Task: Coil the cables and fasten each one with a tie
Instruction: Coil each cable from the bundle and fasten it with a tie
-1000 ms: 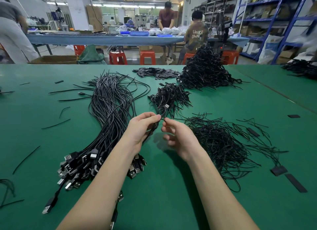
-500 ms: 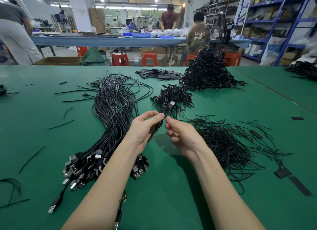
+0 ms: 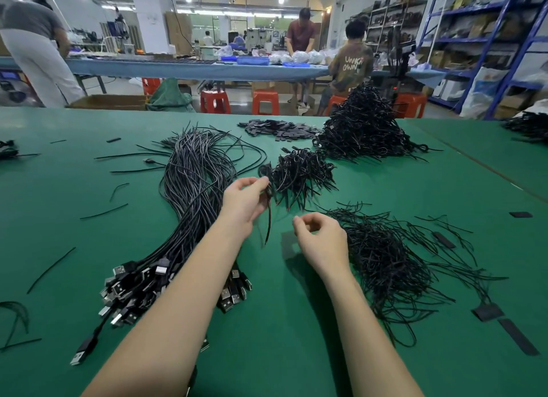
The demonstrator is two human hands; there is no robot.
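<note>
Dozens of uncoiled black cables (image 3: 192,195) lay in one long sheaf left of the table's (image 3: 89,248) middle, USB plugs (image 3: 133,290) fanned toward the near edge and the far ends trailing toward the far edge. They looked light and limp, likely springy enough to unwind if let go; best taken mid-length, clear of the hard plugs.

Left hand (image 3: 244,202) was raised just right of the sheaf, thumb and fingertips pinching a coiled cable (image 3: 269,201) at its wrap, one tail hanging down toward the table. The coil touched the edge of a small heap of finished coils (image 3: 299,174).

Right hand (image 3: 321,242) hovered nearer the near edge, fingers loosely curled, thumb close to forefinger; nothing visible in it.

Loose ties (image 3: 391,257) sprawled just right of that hand: thin, wiry, prone to tangling, so one should be drawn out by an end. A larger mound of coils (image 3: 364,130) stood toward the far edge.
</note>
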